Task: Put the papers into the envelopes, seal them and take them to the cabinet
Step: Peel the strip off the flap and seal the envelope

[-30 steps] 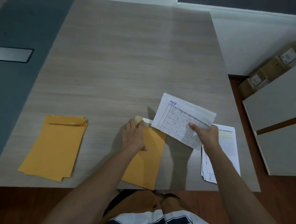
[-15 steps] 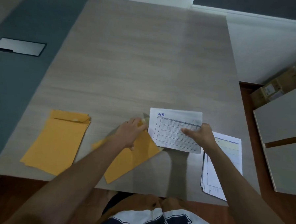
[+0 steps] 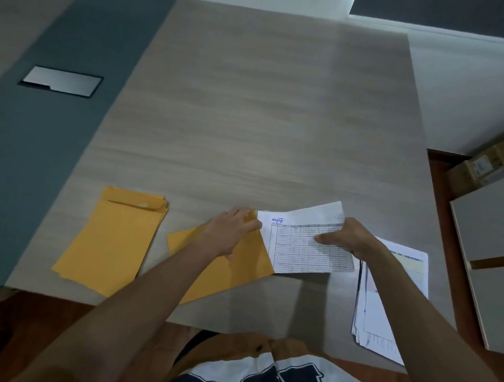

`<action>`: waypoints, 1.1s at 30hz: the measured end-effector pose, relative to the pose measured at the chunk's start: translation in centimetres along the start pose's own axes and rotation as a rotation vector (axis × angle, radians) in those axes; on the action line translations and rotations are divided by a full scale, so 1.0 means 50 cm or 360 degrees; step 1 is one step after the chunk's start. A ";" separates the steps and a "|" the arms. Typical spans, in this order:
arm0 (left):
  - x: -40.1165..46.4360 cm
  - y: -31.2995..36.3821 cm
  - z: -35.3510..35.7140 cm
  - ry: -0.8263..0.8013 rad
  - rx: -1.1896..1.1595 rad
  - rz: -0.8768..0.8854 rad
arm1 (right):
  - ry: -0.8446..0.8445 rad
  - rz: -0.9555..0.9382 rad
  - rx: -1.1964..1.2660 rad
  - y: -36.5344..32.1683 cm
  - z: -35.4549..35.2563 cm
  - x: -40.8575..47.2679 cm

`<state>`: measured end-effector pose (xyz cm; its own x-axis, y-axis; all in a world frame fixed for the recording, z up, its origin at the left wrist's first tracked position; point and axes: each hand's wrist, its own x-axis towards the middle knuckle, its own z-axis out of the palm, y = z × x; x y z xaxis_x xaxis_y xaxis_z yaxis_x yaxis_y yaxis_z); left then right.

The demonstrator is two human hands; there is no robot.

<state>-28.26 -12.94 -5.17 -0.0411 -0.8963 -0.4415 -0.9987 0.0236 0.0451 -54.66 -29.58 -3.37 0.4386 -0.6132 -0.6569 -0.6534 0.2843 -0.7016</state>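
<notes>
Both forearms reach in from the near edge of the table (image 3: 248,117), converging toward its middle. The left hand (image 3: 234,233) lies knuckles up at the mouth end of an envelope (image 3: 241,269) lying askew on the table; its fingers curl over that end, apparently pinching the flap, though motion blur hides the exact grip. The right hand (image 3: 350,237) pinches a folded form (image 3: 300,246), thumb on top, its left edge meeting the envelope's mouth. A stack of envelopes (image 3: 111,236) lies to the left, a pile of papers (image 3: 391,300) under the right forearm.
</notes>
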 end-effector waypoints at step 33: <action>-0.052 0.083 0.019 0.0161 -0.0432 -0.0068 | 0.0163 -0.0148 -0.0169 -0.009 0.187 -0.023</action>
<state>-32.35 -10.08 -4.68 0.0178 -0.9339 -0.3571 -0.9544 -0.1224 0.2724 -49.07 -22.11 -4.90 0.4383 -0.7068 -0.5552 -0.6770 0.1466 -0.7212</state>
